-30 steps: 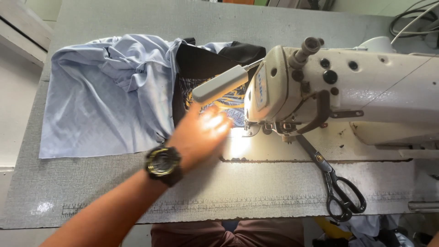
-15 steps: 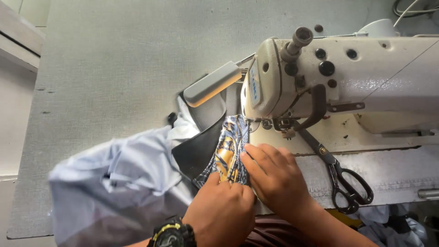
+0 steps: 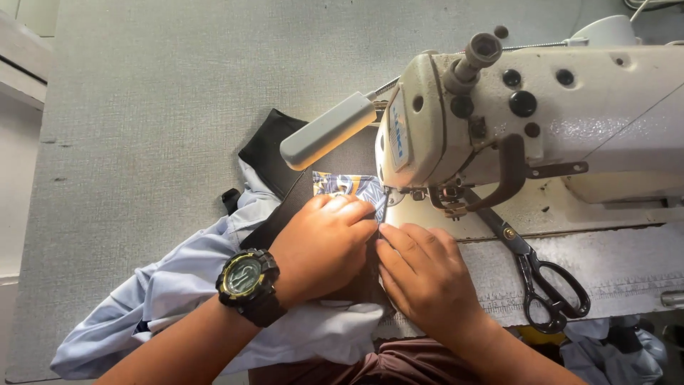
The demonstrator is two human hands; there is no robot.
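Observation:
A light blue garment with a black panel and a blue-and-yellow patterned patch lies bunched at the front of the table, under the head of a cream sewing machine. My left hand, with a dark watch on its wrist, pinches the fabric edge just left of the needle. My right hand meets it fingertip to fingertip and grips the same edge. The needle area is partly hidden by my fingers.
A grey lamp bar sticks out from the machine above the patch. Black-handled scissors lie on the machine bed to the right of my right hand. The grey textured table stretches to the left and back.
The garment has been dragged from the far left of the table down to the front edge. My right hand has come in, and both hands have closed on the fabric by the needle.

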